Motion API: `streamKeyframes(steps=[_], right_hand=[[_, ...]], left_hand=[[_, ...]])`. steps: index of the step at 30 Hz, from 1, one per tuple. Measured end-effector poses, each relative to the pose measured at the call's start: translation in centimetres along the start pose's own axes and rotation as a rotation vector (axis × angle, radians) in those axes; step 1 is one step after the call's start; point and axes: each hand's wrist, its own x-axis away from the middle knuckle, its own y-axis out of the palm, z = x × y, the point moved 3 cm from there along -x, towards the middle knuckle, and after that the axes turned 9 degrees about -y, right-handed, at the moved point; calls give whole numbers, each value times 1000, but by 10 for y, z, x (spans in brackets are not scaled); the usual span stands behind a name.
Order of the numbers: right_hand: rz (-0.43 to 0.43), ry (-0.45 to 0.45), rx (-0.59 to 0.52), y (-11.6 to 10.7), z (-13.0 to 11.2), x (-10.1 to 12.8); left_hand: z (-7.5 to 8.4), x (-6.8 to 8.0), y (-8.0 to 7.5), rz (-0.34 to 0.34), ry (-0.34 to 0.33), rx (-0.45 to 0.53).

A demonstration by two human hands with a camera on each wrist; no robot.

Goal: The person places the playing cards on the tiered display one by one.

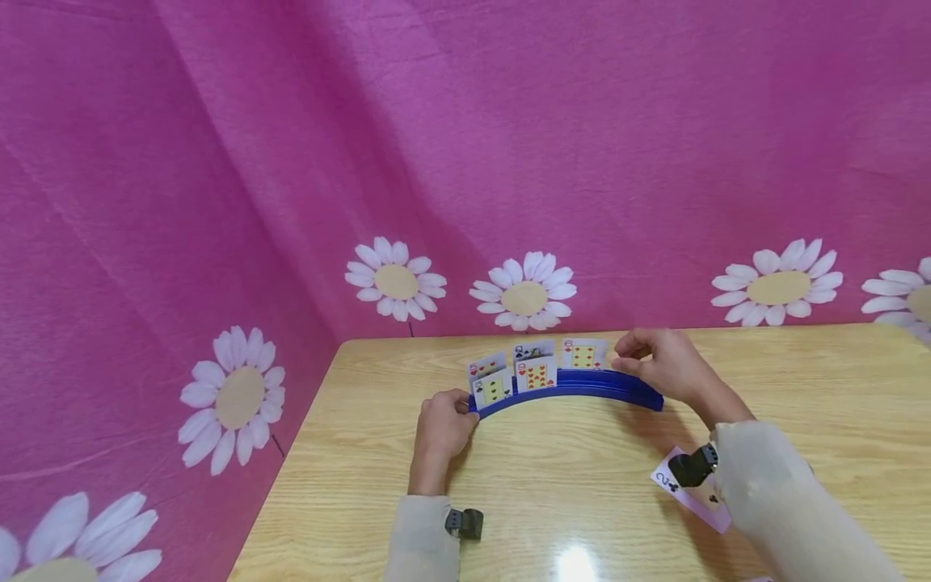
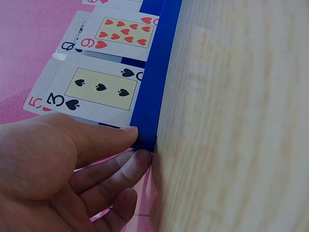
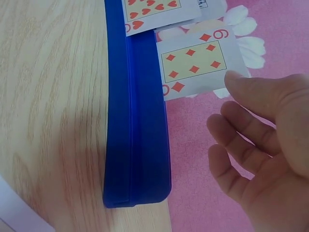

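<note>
A curved blue card holder (image 1: 611, 388) stands on the table with playing cards upright in its slots. At its left end my left hand (image 1: 442, 424) pinches it, thumb on top and fingers beneath. The three of spades (image 2: 99, 89) and nine of hearts (image 2: 120, 36) stand in the front slot. Behind them are the five of hearts (image 1: 486, 365) and queen of spades (image 1: 533, 349), partly hidden. Farther right in the rear slot is the six of diamonds (image 3: 193, 63). My right hand (image 1: 665, 364) is beside that card, thumb and fingers parted, thumb tip overlapping its edge in the right wrist view.
A two of clubs (image 1: 684, 495) lies face up on the wooden table (image 1: 553, 485), partly covered by the right wrist's camera (image 1: 691, 465). A magenta cloth (image 1: 465, 162) with white daisies hangs behind and to the left of the table.
</note>
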Motion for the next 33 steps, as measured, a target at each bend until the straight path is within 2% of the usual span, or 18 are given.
streamKeyframes(steps=[6, 13, 20, 27, 33], right_hand=[[-19, -24, 21, -2, 0, 7], [-100, -4, 8, -3, -1, 18], [-115, -61, 6, -4, 4, 32], [-143, -17, -9, -5, 9, 45], [-158, -14, -15, -5, 10, 54]], left_hand=[[0, 0, 1, -5, -8, 9], [2, 1, 1, -5, 2, -1], [3, 2, -2, 6, 24, -3], [3, 1, -1, 5, 15, -2], [4, 3, 1, -6, -15, 7]])
